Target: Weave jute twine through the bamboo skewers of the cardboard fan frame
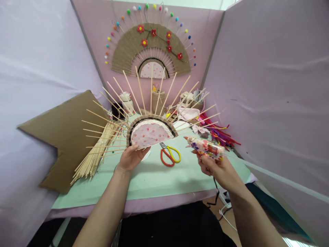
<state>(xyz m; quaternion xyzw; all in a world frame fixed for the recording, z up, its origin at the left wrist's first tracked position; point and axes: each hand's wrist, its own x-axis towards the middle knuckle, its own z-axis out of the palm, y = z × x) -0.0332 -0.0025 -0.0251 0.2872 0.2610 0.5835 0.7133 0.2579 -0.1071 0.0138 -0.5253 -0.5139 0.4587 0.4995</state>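
The left hand (131, 158) has its fingers closed on the straight lower rim of the fan (151, 133), left of its middle; the right hand (212, 166) has its fingers wrapped around the glue gun (205, 147), and whether they press its trigger I cannot tell. The gun's nozzle points left toward the fan's right corner, near but apart from it. The fan lies just beyond the left fingers, its long axis running left to right with the right end a little higher, its arch facing away and its spokes (151, 92) spreading outward and to both sides. Between the hands, the scissors (166, 148) lie on the counter (159, 181), blades mostly hidden by the fan's rim. Open room runs from the scissors to the counter's near edge. Leftward it is tighter: the left spokes reach over the bundle of sticks (96, 152) and toward the cardboard (64, 137) against the left wall (43, 85). Rightward, beyond the gun, lie the pipe cleaners (223, 135) and the right wall (272, 68). Behind the spokes, a jar (126, 103) crowds the far side, below the wall fan (154, 34)
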